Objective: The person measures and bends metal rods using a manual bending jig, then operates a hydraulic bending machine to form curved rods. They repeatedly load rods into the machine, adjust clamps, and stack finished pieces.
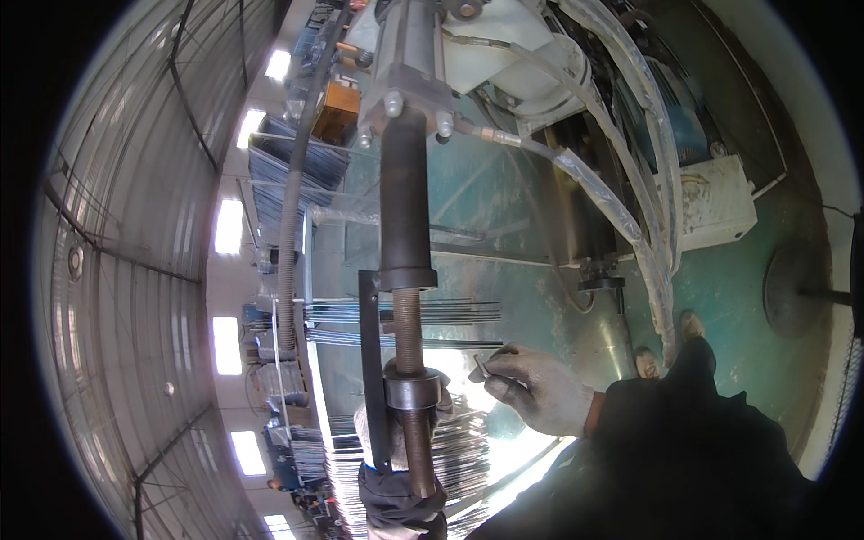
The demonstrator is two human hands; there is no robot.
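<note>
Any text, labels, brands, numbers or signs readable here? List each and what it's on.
None readable.
White box at right: dark marks, too blurred to tell if lettering.
Black sleeve, threaded rod, metal collar: no lettering visible.
Small metal piece in the right hand: too small to tell.
Orange-brown box in the background: too small to read any.

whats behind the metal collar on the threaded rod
Behind the collar, parts of the gloved left hand show past its edges. The collar and rod cover the rest, so its grip cannot be made out.
</note>
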